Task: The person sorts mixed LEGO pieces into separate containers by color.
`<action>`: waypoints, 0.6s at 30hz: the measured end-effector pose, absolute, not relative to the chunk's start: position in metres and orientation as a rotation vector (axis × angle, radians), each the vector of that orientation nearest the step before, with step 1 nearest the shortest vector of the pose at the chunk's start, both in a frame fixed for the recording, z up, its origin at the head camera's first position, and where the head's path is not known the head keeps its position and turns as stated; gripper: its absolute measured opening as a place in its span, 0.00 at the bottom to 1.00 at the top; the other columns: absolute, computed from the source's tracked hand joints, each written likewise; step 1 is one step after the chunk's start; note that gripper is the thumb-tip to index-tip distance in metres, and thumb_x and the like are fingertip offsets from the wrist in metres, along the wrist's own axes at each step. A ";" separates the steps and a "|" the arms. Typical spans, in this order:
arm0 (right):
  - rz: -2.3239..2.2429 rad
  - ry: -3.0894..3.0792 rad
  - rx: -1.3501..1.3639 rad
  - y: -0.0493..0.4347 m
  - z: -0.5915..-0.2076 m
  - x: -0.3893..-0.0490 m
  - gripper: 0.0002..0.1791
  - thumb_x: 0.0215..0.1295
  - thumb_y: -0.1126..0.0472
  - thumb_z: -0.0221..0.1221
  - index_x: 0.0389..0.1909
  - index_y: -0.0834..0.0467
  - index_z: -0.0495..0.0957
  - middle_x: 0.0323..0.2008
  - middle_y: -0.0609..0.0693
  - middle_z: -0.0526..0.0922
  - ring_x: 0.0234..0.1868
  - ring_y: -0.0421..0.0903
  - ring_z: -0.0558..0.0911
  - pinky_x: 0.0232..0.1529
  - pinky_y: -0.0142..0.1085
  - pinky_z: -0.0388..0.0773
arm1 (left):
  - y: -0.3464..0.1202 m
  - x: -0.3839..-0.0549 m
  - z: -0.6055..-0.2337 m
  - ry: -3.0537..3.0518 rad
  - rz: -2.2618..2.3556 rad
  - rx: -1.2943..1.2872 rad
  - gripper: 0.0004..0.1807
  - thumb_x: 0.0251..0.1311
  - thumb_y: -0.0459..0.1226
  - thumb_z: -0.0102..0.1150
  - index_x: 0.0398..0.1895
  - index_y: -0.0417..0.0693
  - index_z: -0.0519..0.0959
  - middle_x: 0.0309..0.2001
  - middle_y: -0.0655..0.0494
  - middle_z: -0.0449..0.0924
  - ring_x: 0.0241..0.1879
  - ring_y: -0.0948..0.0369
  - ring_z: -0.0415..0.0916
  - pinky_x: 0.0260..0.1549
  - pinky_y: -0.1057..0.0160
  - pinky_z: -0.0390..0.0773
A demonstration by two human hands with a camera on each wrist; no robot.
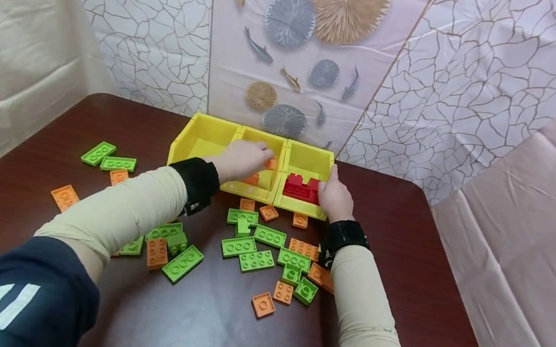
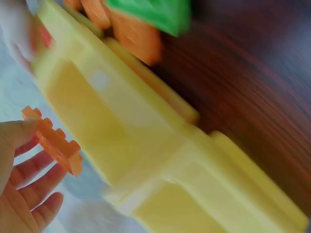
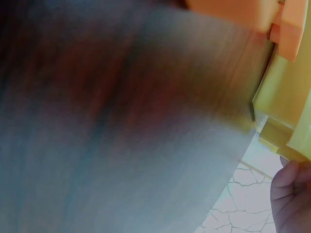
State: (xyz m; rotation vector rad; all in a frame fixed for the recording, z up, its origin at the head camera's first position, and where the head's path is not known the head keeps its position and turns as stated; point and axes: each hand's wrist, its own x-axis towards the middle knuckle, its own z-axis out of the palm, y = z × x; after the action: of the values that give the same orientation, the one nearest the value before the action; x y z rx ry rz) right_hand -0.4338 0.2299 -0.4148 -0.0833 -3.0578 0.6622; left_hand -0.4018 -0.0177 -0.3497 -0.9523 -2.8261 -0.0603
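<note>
My left hand (image 1: 242, 161) is over the middle compartment of a yellow three-part bin (image 1: 211, 130). Between its thumb and fingers it pinches an orange toy building brick (image 2: 56, 141), studs showing in the left wrist view. Another orange brick (image 1: 252, 179) lies inside that compartment, partly hidden by the hand. At the bin's right end, my right hand (image 1: 337, 197) grips the side wall, its fingers at the rim. Red bricks (image 1: 299, 189) sit in the right compartment beside that hand. What shows of the left compartment is bare yellow.
Loose green bricks (image 1: 256, 261) and orange bricks (image 1: 263, 305) lie scattered on the dark wooden table (image 1: 190, 328) in front of the bin. More green bricks (image 1: 98, 153) lie at the left, some behind the left forearm. A patterned cloth (image 1: 294, 68) hangs behind the table.
</note>
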 end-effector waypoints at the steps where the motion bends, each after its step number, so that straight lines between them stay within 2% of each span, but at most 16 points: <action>1: 0.661 -3.057 -0.084 0.230 -0.414 -0.434 0.36 0.72 0.51 0.39 0.73 0.52 0.32 0.38 0.60 0.76 0.35 0.55 0.74 0.41 0.46 0.71 | -0.022 -0.408 -0.353 -2.853 -0.037 -0.916 0.11 0.66 0.37 0.49 0.48 0.46 0.75 0.43 0.51 0.74 0.42 0.54 0.74 0.41 0.56 0.74; 6: 0.661 -3.058 -0.077 0.226 -0.416 -0.430 0.36 0.72 0.51 0.40 0.74 0.52 0.33 0.30 0.58 0.74 0.30 0.54 0.73 0.35 0.43 0.70 | -0.036 -0.424 -0.377 -2.948 0.107 -0.850 0.12 0.68 0.34 0.45 0.51 0.46 0.74 0.47 0.47 0.74 0.48 0.50 0.72 0.49 0.48 0.68; 8: 0.655 -3.057 -0.075 0.225 -0.417 -0.429 0.36 0.72 0.51 0.40 0.74 0.52 0.33 0.27 0.57 0.73 0.28 0.54 0.73 0.33 0.42 0.69 | -0.036 -0.425 -0.381 -2.967 0.110 -0.844 0.12 0.68 0.33 0.44 0.51 0.46 0.75 0.47 0.47 0.75 0.48 0.50 0.72 0.51 0.47 0.65; 18: 0.657 -3.039 -0.108 0.229 -0.413 -0.430 0.36 0.72 0.51 0.40 0.73 0.50 0.32 0.27 0.57 0.72 0.30 0.54 0.73 0.36 0.43 0.69 | -0.033 -0.433 -0.379 -3.047 0.038 -0.859 0.15 0.67 0.29 0.43 0.52 0.46 0.74 0.51 0.47 0.74 0.53 0.49 0.70 0.61 0.40 0.49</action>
State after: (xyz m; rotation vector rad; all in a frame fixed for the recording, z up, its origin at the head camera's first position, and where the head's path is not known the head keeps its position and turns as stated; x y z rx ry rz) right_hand -0.4299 0.2288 -0.4128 -0.1079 -3.0387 0.6565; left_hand -0.4332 -0.0329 -0.3792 -0.8591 -3.0469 0.0382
